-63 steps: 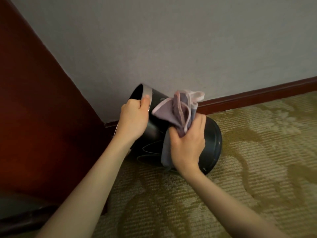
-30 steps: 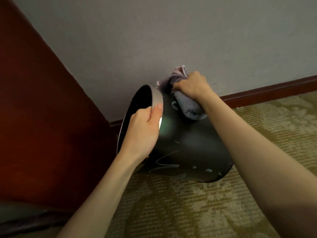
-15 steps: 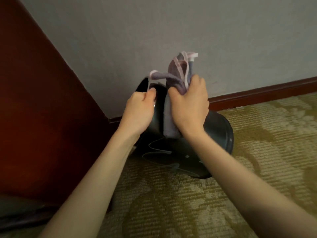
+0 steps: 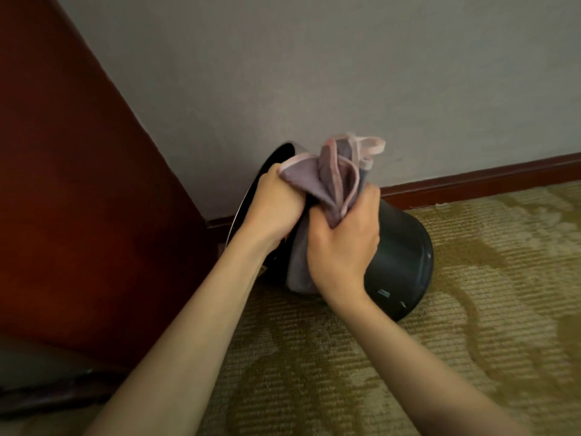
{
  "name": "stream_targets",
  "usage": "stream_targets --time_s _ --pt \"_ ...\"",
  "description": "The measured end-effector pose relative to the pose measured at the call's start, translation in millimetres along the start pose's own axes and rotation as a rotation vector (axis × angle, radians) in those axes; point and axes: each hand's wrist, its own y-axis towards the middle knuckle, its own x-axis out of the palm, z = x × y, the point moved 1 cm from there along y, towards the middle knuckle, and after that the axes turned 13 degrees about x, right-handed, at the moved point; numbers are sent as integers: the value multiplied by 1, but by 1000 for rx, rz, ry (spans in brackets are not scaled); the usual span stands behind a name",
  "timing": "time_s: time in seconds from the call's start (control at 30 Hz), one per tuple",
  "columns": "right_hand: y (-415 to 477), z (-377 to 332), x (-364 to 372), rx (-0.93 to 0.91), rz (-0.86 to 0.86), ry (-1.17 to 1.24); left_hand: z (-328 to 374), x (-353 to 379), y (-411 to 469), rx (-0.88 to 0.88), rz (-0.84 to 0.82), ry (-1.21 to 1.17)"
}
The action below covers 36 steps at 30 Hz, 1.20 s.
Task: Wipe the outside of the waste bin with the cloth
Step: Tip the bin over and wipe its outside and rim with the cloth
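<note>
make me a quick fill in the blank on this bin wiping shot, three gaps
1. The right hand grips a purple cloth with ___ edging.
2. The left hand holds the waste bin by its ___.
3. The waste bin lies tipped over on the carpet, its open mouth turned to the person's ___.

Missing words: pink; rim; left

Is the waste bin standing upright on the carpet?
No, the waste bin is tipped sideways on the carpet, its round base facing right.
</note>
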Motion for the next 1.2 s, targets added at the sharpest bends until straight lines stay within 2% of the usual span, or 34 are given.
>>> stream_targets --time_s 0.23,0.5,0.63,0.8,0.93,1.2 --pt "60 -15 -9 169 -68 -151 10 14 -19 84 -11 114" --pt "127 -13 26 320 -358 -375 8 8 -49 131 -6 136" --pt "145 -4 42 372 -494 -359 2 2 -51 163 2 142" --pt "148 7 40 304 -445 -315 -3 -2 -41 177 23 182" --pt "150 31 23 265 -361 -421 -8 -9 -37 106 26 157" --pt "155 86 -26 334 -173 -633 -25 -32 -25 -59 67 106"
